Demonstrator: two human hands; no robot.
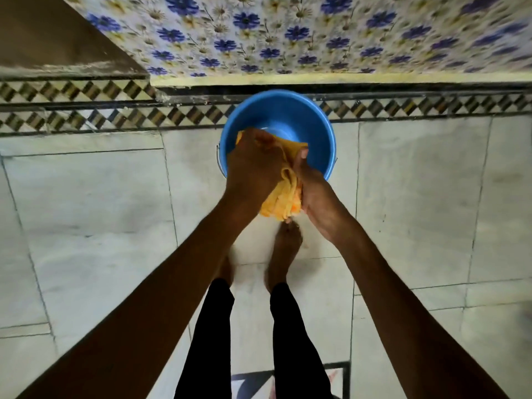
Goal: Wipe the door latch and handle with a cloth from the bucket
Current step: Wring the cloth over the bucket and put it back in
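Note:
A blue plastic bucket (pixel 290 110) stands on the floor against the base of the wall, straight ahead of my feet. Above its near rim I hold a bunched yellow cloth (pixel 283 194) in both hands. My left hand (pixel 253 168) is closed over the cloth's upper left part. My right hand (pixel 316 197) grips its right side, thumb pointing up. The cloth hangs between the two palms and hides part of the bucket's rim. No door latch or handle is in view.
A wall with blue-flower tiles (pixel 316 33) rises behind the bucket. A brown wooden surface (pixel 57 38) is at the upper left. The floor is pale marble slabs (pixel 100 211) with a chequered border strip (pixel 86 110). My bare feet (pixel 285 254) stand just behind the bucket.

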